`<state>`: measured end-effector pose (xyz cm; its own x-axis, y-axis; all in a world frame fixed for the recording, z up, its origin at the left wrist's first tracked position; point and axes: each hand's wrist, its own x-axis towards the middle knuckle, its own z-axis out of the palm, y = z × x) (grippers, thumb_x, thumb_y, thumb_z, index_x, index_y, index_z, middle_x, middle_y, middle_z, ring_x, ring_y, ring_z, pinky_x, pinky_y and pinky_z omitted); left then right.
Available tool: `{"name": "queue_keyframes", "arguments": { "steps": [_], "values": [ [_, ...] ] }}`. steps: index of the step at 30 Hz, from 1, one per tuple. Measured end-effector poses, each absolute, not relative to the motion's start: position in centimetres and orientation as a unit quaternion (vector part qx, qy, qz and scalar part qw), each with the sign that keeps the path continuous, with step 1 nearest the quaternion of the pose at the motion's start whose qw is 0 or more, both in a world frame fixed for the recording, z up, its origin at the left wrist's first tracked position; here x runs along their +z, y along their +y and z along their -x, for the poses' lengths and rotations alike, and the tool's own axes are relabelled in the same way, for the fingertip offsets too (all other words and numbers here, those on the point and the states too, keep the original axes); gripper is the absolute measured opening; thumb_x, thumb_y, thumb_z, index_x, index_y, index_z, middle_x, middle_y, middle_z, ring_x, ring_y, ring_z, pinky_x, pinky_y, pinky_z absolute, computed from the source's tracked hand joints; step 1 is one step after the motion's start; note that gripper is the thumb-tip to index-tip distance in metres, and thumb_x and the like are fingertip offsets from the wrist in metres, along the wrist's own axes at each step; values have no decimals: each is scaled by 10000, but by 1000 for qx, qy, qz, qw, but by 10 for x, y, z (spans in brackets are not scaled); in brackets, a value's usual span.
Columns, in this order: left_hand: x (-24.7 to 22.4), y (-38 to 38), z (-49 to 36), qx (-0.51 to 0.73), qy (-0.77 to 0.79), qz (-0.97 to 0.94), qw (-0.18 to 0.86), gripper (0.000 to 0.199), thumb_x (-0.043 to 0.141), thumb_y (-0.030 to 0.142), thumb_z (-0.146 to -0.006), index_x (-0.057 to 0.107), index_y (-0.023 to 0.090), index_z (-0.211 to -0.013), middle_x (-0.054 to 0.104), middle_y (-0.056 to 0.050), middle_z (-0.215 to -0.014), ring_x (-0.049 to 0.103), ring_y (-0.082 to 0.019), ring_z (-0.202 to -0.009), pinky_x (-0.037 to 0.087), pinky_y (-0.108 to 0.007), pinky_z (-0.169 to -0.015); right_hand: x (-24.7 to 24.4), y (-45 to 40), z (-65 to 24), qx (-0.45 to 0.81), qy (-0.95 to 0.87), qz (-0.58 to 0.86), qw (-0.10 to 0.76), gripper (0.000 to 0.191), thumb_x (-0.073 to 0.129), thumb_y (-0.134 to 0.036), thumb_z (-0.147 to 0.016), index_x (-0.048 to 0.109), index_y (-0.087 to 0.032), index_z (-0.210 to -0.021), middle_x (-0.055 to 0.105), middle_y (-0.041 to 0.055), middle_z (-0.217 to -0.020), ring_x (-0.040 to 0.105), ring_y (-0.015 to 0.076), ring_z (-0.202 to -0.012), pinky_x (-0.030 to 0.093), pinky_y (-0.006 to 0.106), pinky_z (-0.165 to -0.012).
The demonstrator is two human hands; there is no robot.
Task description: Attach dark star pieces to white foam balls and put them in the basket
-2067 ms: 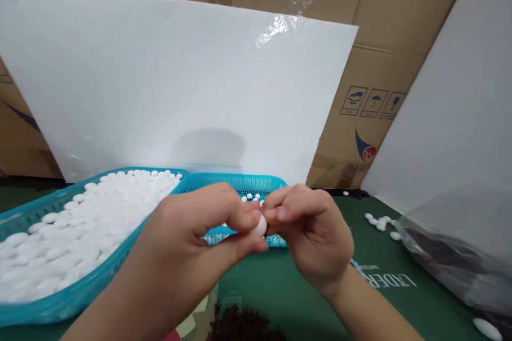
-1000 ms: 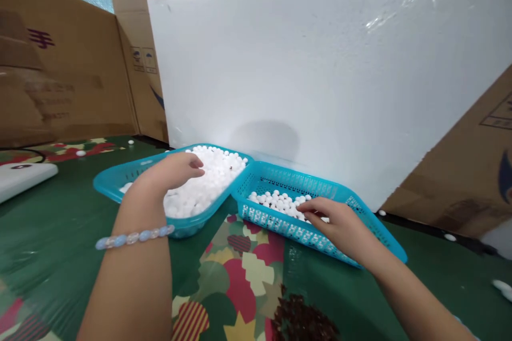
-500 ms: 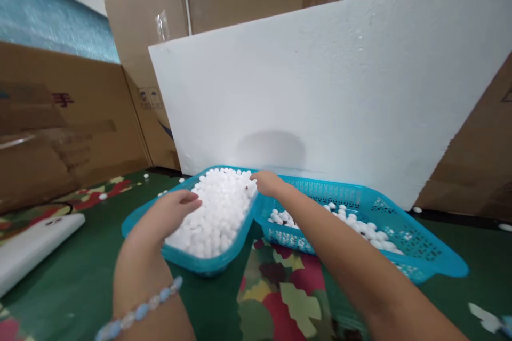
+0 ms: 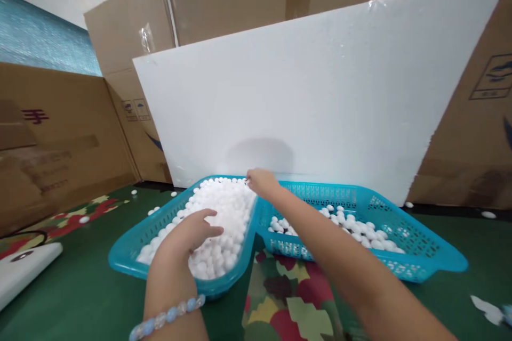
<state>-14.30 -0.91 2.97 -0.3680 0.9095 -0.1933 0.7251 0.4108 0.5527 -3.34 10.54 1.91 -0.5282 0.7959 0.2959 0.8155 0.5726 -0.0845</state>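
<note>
Small white balls (image 4: 228,205) heap the blue plastic basket (image 4: 130,267) on the left. My left hand (image 4: 190,234), below a beaded bracelet (image 4: 172,314), reaches over its near part; thumb and fingers are apart, with nothing seen between them. At the far right corner of that basket is my right hand (image 4: 262,182), its fingers pinched together; whatever they hold is hidden. My right forearm crosses above a second blue basket (image 4: 440,262), where a thinner layer of white balls (image 4: 366,232) lies.
Behind the baskets leans a white foam board (image 4: 300,90) against cardboard boxes (image 4: 236,5). A few loose balls (image 4: 84,219) lie on the green surface (image 4: 80,287). At the left edge is a white device (image 4: 28,272). A camouflage-patterned strip (image 4: 292,303) runs between the baskets.
My left hand has moved right and nearer, farther over the balls, with its fingers spread wider. My right hand has shifted slightly left along the far rim. The camera view has turned a little.
</note>
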Motion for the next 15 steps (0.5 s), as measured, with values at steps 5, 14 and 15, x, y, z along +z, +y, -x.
{"name": "queue_keyframes", "arguments": {
  "steps": [5,14,15],
  "values": [
    [23,-10,146,179,814,-488,261,323,439,175,-485,472,175,-806,528,-56,-730,522,-158,-570,410,-243,-479,24,75,-38,2,-869,474,145,217,354,-248,-771,456,-125,-919,492,46,-893,469,127,-816,382,331,-717],
    [17,-13,148,193,824,-487,218,206,445,113,-397,486,179,-587,423,20,-398,479,-164,-433,390,-275,-444,-18,67,-101,115,-865,488,-24,209,355,-249,-772,493,-106,-838,530,22,-767,508,83,-662,430,255,-600],
    [18,-14,148,194,824,-491,205,210,457,134,-402,493,183,-603,442,8,-423,496,-181,-470,396,-283,-455,-20,68,-101,121,-867,483,-30,209,363,-250,-768,486,-106,-858,526,28,-795,507,91,-689,428,266,-615]
  ]
}}
